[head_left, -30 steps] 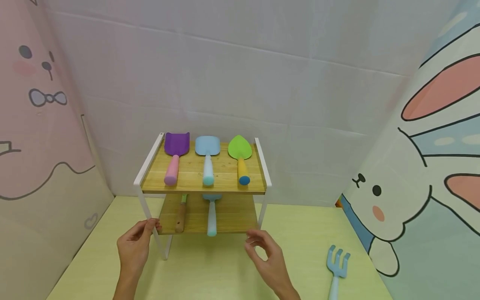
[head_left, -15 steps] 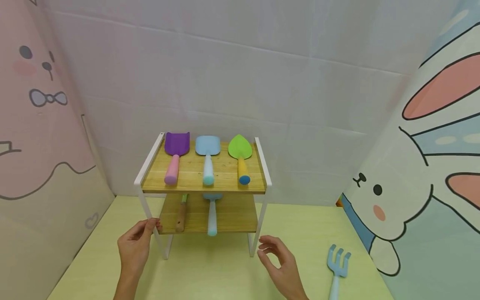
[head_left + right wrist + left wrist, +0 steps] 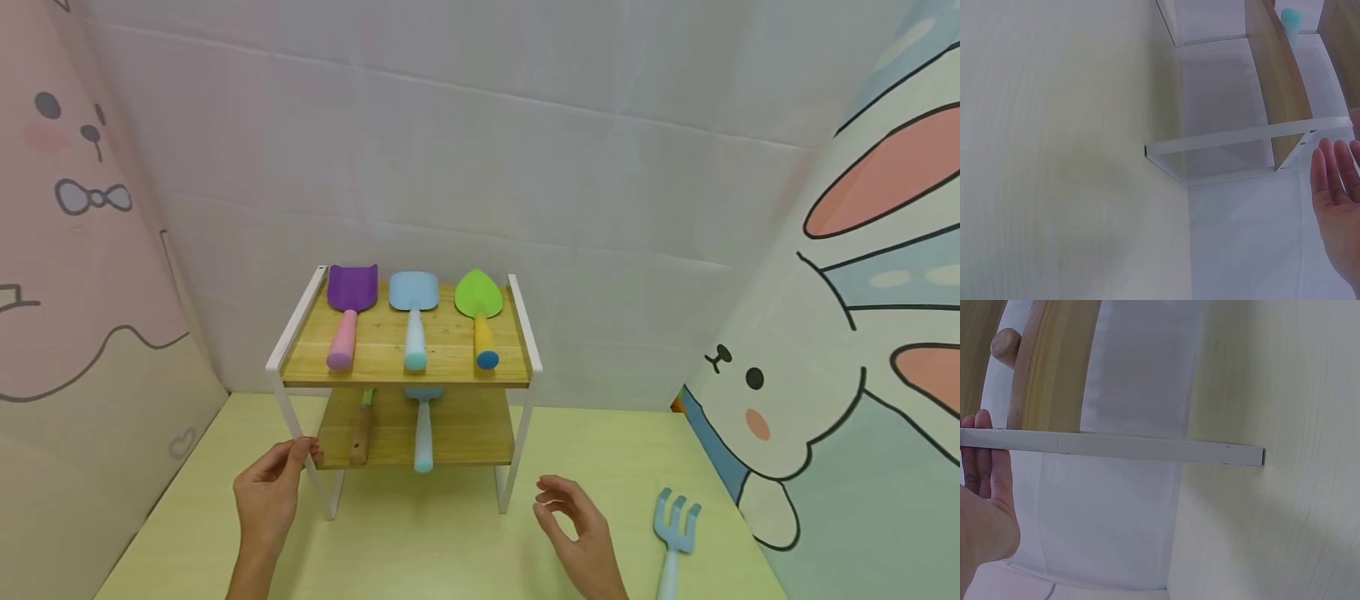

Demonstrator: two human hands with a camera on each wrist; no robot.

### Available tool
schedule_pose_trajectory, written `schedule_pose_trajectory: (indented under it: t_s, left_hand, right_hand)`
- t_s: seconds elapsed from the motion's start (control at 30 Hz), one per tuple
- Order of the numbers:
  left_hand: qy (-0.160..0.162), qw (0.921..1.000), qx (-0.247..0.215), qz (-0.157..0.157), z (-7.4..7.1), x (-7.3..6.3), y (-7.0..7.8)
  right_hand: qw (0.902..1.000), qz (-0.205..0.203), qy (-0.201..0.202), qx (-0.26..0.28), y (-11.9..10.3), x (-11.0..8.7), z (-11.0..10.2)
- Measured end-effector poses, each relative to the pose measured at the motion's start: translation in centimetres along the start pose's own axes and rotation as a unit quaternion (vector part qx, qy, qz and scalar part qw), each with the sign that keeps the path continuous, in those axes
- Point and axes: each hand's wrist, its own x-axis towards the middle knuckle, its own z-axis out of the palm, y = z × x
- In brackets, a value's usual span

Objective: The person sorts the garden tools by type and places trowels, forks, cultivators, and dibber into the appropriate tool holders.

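Observation:
A two-tier rack with white legs and wooden shelves (image 3: 450, 367) stands on the table. My left hand (image 3: 270, 483) pinches its left front leg (image 3: 1141, 447) beside the lower shelf, fingers behind and thumb side in front. To the right of the rack, my right hand (image 3: 581, 537) hovers with loosely curved fingers, thumb apart, holding nothing. On the top shelf lie a purple shovel with a pink handle (image 3: 343, 337), a light blue shovel (image 3: 414, 292) and a green trowel with a yellow handle (image 3: 480, 296). The lower shelf bears a wooden-handled tool (image 3: 361, 437) and a light blue tool (image 3: 423, 437), their heads partly hidden.
A light blue hand fork (image 3: 675, 537) lies on the pale yellow table (image 3: 405, 550) at the right, its handle cut off by the view's edge. Behind the rack hangs a pale cloth (image 3: 450, 167). Cartoon-printed cloths (image 3: 795, 417) flank both sides.
My right hand has drawn away from the rack's right front leg, toward the right and slightly down. The left hand stays on its leg, and the rack and tools have not moved.

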Motion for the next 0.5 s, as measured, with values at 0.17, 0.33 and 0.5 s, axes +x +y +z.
schedule_pose_trajectory:
  t_s: [0.17, 0.33, 0.5]
  left_hand:
    - [-0.005, 0.9999, -0.008, 0.005, 0.0, -0.1, 0.0]
    - [-0.005, 1.0000, 0.000, 0.002, 0.0, 0.0, 0.1]
    - [-0.006, 1.0000, 0.004, 0.002, 0.0, 0.0, 0.1]
  right_hand:
    - [0.9982, 0.057, 0.014, -0.013, 0.4, -0.6, -1.0]
    - [0.9937, 0.105, 0.029, -0.028, 0.7, -1.2, -2.0]
    - [0.9916, 0.117, 0.036, -0.043, 1.2, -1.8, -2.9]
